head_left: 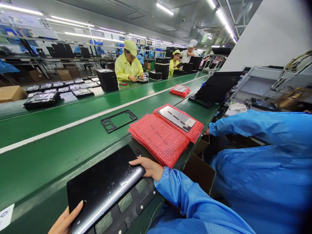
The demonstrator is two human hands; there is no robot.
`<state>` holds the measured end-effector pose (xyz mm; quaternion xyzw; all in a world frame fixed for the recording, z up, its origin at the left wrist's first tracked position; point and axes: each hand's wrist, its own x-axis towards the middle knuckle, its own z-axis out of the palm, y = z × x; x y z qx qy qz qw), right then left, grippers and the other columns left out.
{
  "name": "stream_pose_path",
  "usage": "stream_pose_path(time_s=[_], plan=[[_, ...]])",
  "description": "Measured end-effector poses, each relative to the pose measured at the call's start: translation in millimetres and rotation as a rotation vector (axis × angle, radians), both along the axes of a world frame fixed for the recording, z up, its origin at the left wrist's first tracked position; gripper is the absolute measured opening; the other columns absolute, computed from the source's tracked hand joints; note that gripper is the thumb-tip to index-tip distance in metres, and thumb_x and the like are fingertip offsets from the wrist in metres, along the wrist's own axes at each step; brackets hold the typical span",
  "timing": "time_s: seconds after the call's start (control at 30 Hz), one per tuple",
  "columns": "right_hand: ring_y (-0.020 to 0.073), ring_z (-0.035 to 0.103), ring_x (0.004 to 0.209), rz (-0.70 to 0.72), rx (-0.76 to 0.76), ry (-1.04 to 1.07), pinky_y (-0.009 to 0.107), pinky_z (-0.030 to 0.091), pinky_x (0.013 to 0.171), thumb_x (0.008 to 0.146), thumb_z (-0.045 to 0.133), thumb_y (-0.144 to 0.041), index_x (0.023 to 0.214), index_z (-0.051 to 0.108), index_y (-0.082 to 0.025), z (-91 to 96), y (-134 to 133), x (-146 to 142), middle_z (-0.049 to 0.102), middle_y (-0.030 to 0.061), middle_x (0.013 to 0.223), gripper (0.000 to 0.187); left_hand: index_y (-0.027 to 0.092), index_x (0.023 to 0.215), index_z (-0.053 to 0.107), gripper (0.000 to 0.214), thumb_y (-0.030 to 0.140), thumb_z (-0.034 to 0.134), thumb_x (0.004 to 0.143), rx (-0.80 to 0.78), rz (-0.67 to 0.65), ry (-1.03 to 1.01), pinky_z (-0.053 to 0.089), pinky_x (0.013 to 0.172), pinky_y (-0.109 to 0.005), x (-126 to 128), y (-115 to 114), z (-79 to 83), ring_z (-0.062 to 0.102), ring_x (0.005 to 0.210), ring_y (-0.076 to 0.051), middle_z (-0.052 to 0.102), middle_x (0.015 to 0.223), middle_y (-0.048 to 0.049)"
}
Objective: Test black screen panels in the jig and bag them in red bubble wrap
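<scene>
Grips the glossy black panel (104, 182) at opposite ends with left hand (64, 221) and right hand (147, 167), over the black cut-out plate (133, 211) near the red bubble-wrap packs (158, 136), perhaps risking smudges or a slip from bare thumbs pressing its slick face.

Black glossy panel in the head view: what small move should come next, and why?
Probably lower the black glossy panel gently, keeping it level, toward the black slotted frame. The left hand and right hand support its opposite ends, and in this view it partly covers that frame. Whether the two already touch I can't tell.
</scene>
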<state>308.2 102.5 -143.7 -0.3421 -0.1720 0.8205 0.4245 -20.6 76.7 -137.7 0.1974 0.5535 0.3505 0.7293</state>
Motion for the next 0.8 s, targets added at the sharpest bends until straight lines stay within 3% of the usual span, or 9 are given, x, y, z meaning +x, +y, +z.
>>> stream_pose_path(time_s=[0.37,0.57,0.8], plan=[[0.0129,0.068,0.057,-0.008,0.013,-0.01,0.024,0.053,0.061,0.066,0.078,-0.018,0.081,0.066,-0.009,5.8,-0.9,-1.3,0.071,0.0013,0.067,0.02,0.033,0.144,0.046,0.093,0.029,0.089,0.062,0.002,0.006,0.008,0.066,0.075,-0.032,5.6,-2.5,13.6,0.065,0.113,-0.032,0.064,0.134,-0.0022],[0.0135,0.068,0.058,0.0,0.013,-0.013,0.026,0.055,0.064,0.067,0.079,-0.02,0.082,0.066,-0.009,4.9,-1.2,-0.5,0.072,0.0023,0.068,0.022,0.032,0.146,0.044,0.098,0.026,0.089,0.059,0.011,0.004,0.032,0.065,0.077,-0.034,9.9,-4.4,19.8,0.068,0.109,-0.032,0.069,0.127,-0.0033],[0.0134,0.067,0.057,0.012,0.011,-0.022,0.025,0.053,0.062,0.07,0.077,-0.023,0.078,0.066,-0.009,2.9,-0.9,1.2,0.071,0.0026,0.066,0.019,0.03,0.143,0.048,0.1,0.027,0.092,0.053,-0.075,0.02,0.032,0.065,0.073,-0.034,5.3,2.5,14.9,0.07,0.104,-0.033,0.07,0.125,-0.004]])
